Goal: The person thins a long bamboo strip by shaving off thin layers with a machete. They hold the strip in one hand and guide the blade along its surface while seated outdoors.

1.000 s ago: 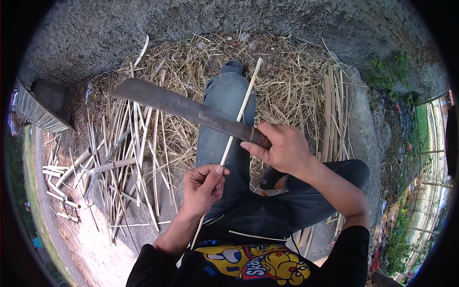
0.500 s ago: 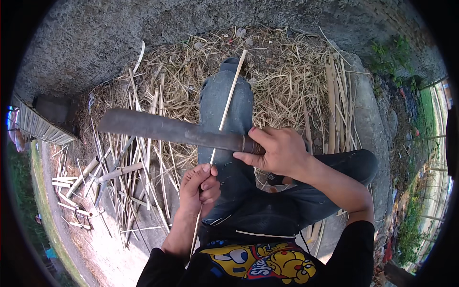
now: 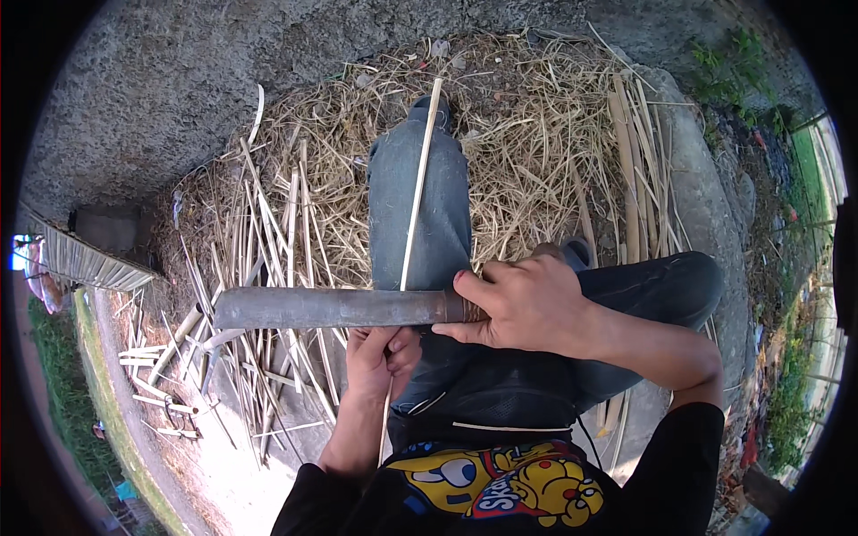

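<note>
My right hand (image 3: 527, 304) is closed round the handle of a machete (image 3: 331, 308), its broad dark blade reaching leftward across my lap. Beneath the blade passes a long pale bamboo strip (image 3: 420, 183), which runs along my outstretched leg toward the foot. My left hand (image 3: 380, 357) pinches this strip just on the near side of the blade. The blade partly hides the left fingertips. From that hand the strip's thin lower end continues down toward my shirt. Whether the edge cuts into the strip, I cannot tell.
Many split bamboo strips (image 3: 268, 223) lie heaped on the left. Longer bamboo pieces (image 3: 633, 170) lie at the right beside a stone ledge (image 3: 697, 179). Curled shavings (image 3: 527, 143) cover the ground up to a rough wall (image 3: 357, 36). A short strip (image 3: 509, 428) rests on my lap.
The machete has moved down along the strip toward my left hand, and its blade has turned nearly level. My left hand still pinches the strip.
</note>
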Motion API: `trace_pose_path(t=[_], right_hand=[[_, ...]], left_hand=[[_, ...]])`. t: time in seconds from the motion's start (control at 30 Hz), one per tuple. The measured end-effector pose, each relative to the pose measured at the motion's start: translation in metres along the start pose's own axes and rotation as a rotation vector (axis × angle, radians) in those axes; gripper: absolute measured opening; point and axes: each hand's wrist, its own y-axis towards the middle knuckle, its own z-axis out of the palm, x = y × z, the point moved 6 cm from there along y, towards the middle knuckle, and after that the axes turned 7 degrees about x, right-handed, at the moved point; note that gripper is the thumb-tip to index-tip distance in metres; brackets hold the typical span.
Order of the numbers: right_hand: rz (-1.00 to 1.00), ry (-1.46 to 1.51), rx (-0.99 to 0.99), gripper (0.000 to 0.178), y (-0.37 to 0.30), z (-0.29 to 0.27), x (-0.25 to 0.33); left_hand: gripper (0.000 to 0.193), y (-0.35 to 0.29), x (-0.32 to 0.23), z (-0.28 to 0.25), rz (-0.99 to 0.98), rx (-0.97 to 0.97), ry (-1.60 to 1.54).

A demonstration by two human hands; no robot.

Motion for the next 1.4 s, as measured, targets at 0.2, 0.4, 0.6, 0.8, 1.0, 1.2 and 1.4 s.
trace_pose_path(t=[0.2,0.4,0.6,0.8,1.0,1.2,1.4], right_hand=[[0.19,0.053,-0.091,0.051,0.026,-0.02,-0.056],[0.024,0.026,0.064,0.055,0.01,0.001,-0.009],[0.297,0.071,-0.079,0.056,0.044,-0.029,-0.079],[0.067,0.017,0.001,0.053,0.021,0.002,-0.024],[0.446,0.2,-0.18,0.058,0.058,-0.038,-0.131],[0.539,0.507,-0.378,0.058,0.026,-0.032,-0.16],[0.452,0.612,-0.318,0.055,0.01,-0.012,-0.128]], left_hand=[[0.025,0.002,-0.002,0.002,0.05,-0.043,0.156],[0.025,0.002,0.0,0.002,0.097,-0.007,0.207],[0.024,0.001,-0.007,0.002,0.094,-0.078,0.256],[0.025,0.006,-0.004,-0.003,0.098,-0.109,0.324],[0.025,-0.007,-0.009,-0.005,0.08,-0.055,0.247],[0.024,-0.01,-0.007,-0.017,-0.045,0.047,0.017],[0.021,0.015,-0.007,-0.001,-0.173,0.284,-0.308]])
